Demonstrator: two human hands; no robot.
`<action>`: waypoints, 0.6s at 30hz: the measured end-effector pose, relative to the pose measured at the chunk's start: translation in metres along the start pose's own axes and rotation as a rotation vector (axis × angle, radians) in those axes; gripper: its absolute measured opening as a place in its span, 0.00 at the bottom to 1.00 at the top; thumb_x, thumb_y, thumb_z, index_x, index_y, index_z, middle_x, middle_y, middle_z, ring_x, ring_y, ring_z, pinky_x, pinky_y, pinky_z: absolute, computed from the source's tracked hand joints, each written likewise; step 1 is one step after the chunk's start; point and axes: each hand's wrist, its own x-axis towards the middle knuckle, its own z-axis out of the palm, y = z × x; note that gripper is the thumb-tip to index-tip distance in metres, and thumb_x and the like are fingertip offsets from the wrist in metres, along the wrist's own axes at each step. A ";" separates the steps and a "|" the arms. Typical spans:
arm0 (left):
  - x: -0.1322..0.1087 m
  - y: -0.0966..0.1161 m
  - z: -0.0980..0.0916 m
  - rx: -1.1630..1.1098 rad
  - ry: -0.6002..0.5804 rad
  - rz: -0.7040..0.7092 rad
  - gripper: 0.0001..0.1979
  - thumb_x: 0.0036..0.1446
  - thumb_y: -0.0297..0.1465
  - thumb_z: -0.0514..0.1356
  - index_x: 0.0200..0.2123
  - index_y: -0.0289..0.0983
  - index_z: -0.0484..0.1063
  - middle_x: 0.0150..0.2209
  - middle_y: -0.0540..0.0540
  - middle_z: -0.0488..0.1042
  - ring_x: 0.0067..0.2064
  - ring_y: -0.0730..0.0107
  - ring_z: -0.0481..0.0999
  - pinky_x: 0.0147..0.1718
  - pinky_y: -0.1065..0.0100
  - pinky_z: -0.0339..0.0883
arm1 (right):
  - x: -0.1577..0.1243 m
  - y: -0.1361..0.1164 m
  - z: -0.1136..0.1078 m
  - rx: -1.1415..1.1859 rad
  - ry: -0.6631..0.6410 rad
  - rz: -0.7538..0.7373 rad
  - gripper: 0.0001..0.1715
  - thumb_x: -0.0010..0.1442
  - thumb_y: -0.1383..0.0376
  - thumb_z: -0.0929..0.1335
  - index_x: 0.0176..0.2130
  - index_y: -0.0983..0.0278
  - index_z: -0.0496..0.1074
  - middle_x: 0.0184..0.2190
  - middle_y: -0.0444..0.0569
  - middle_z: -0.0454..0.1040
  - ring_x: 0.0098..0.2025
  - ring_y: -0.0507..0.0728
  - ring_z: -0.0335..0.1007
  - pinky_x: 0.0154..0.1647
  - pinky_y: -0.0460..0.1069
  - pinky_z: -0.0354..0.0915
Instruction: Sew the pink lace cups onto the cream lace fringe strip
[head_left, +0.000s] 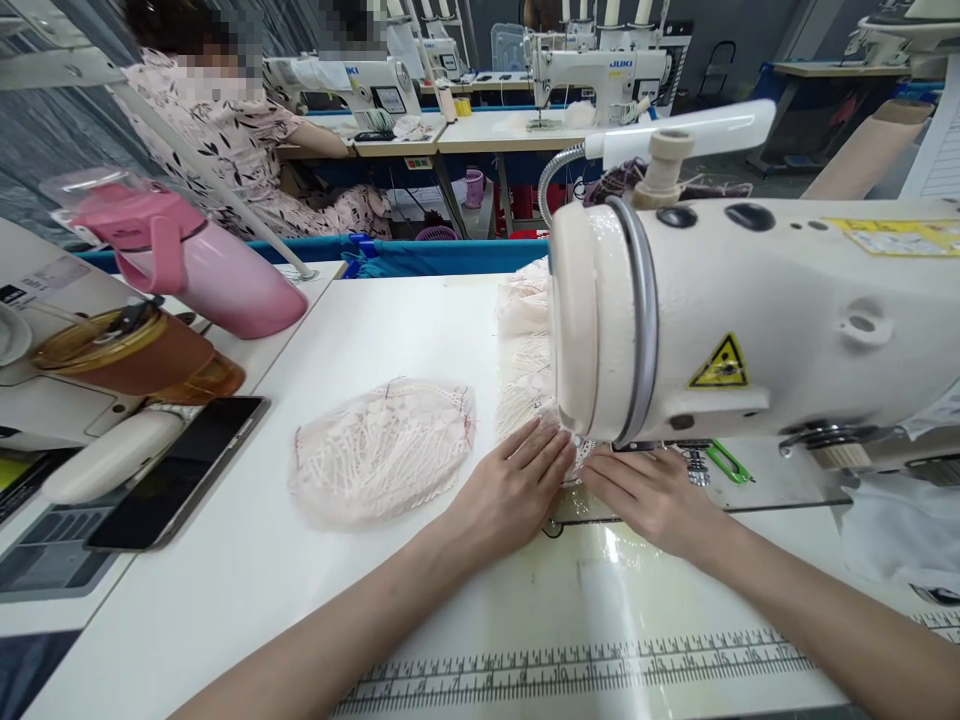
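Note:
Pale lace fabric [525,365] lies on the bed of a white sewing machine [765,300], running back behind the machine's head. My left hand [517,487] rests flat on the fabric's near end, fingers extended and held close together. Just right of it, my right hand [656,500] lies with its fingers stretched toward the same edge, below the machine head. Some of its fingertips and the needle area are hidden. A separate oval lace piece [382,450] with reddish stitching along its edges sits to the left of my left hand.
A black phone [180,475], an amber cup [142,355] and a pink bottle [202,260] stand at the left. Green thread snips [729,463] lie right of my right hand. A ruler strip [570,670] runs along the front. Another person [217,140] sits beyond.

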 end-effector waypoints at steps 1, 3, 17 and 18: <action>0.000 0.001 0.001 0.010 0.002 -0.005 0.16 0.63 0.25 0.49 0.50 0.28 0.70 0.51 0.38 0.75 0.56 0.56 0.71 0.56 0.53 0.65 | 0.000 0.000 0.000 0.001 -0.005 0.006 0.13 0.62 0.76 0.62 0.41 0.64 0.72 0.42 0.41 0.78 0.40 0.49 0.70 0.40 0.48 0.58; 0.001 0.003 0.002 0.027 0.007 -0.016 0.16 0.63 0.25 0.50 0.50 0.27 0.70 0.51 0.37 0.74 0.56 0.55 0.71 0.56 0.53 0.65 | -0.001 0.002 0.000 0.000 -0.008 0.014 0.14 0.62 0.77 0.61 0.42 0.65 0.72 0.42 0.42 0.78 0.40 0.49 0.71 0.39 0.48 0.57; 0.006 0.014 0.001 0.056 0.046 -0.105 0.16 0.63 0.29 0.53 0.48 0.25 0.71 0.48 0.34 0.75 0.51 0.52 0.75 0.53 0.53 0.68 | -0.013 0.013 0.010 0.073 -0.124 0.122 0.24 0.59 0.78 0.63 0.50 0.57 0.71 0.45 0.45 0.76 0.41 0.52 0.73 0.41 0.47 0.67; 0.006 0.015 0.000 0.053 0.036 -0.113 0.16 0.64 0.31 0.53 0.49 0.26 0.71 0.48 0.35 0.76 0.52 0.53 0.75 0.53 0.53 0.67 | -0.013 0.013 0.008 0.051 -0.117 0.125 0.27 0.58 0.80 0.62 0.51 0.57 0.70 0.46 0.45 0.76 0.42 0.52 0.73 0.40 0.47 0.68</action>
